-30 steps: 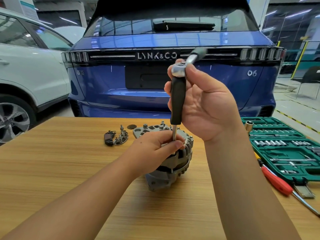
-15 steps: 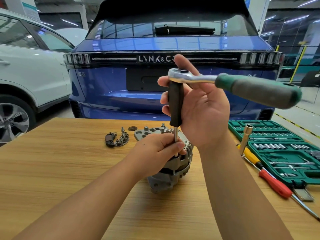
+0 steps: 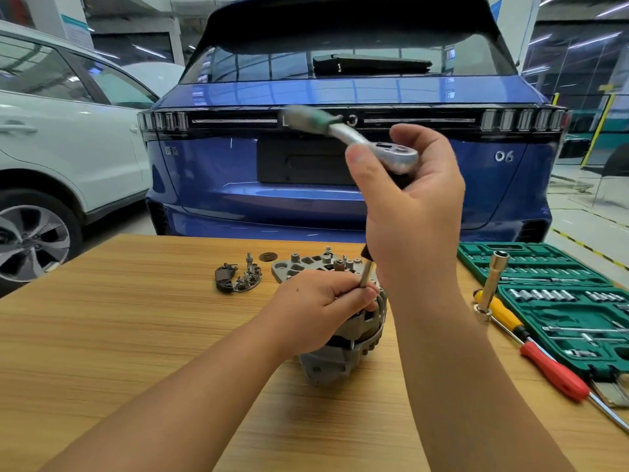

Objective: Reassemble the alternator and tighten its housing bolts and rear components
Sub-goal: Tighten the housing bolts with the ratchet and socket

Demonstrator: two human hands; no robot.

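Clearly judged heavy, rigid cast metal, sat steady mid-table [image 3: 102, 335]: alternator [image 3: 343, 349], best braced by its housing, as left hand [image 3: 320, 304] did, fingers pinching the driver's shank [image 3: 366, 274], right hand [image 3: 412, 212] curled round handle beneath the ratchet [image 3: 381, 148].

Our left hand [image 3: 318, 310] lies low, forearm reaching in from the lower left, fingers curled round the metal shaft of the driver [image 3: 366, 274], pinching it near its lower end. Our right hand [image 3: 413, 212] is raised above it, forearm steep, fingers and thumb wrapped round the driver's upper part under the ratchet head [image 3: 396, 155].
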